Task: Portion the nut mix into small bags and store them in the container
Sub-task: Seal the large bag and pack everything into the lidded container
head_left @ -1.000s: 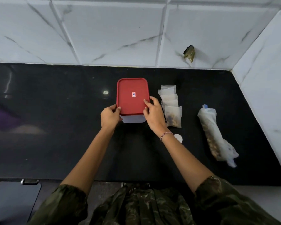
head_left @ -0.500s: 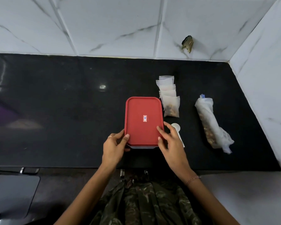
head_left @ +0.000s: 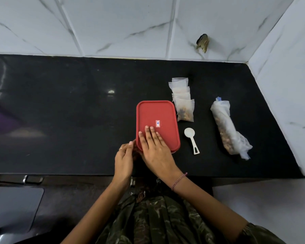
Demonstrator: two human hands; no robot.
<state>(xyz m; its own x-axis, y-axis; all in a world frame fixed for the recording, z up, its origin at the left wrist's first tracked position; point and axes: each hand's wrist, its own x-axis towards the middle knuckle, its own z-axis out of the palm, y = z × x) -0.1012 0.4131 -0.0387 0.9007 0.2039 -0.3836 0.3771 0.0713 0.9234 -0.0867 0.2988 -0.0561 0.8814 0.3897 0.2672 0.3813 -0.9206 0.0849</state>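
Note:
A container with a red lid (head_left: 158,111) stands on the black counter (head_left: 69,111), lid on. My right hand (head_left: 155,147) lies flat on the near half of the lid, fingers straight. My left hand (head_left: 124,159) touches the container's near left corner with its fingertips; the grip there is hidden. To the right of the container lie several small filled bags (head_left: 182,100) in an overlapping row. A white measuring scoop (head_left: 191,140) lies beside the lid. Farther right is the large rolled bag of nut mix (head_left: 227,127).
White marble-tiled walls close off the back and the right side. The counter's front edge runs just under my wrists. A grey pad (head_left: 12,206) sits low at the left, below the counter. A dark hook or chip (head_left: 203,42) shows on the back wall.
The container came toward me from the middle of the counter. My right hand shifted from the lid's near right corner onto its top; my left hand stayed at the near left corner.

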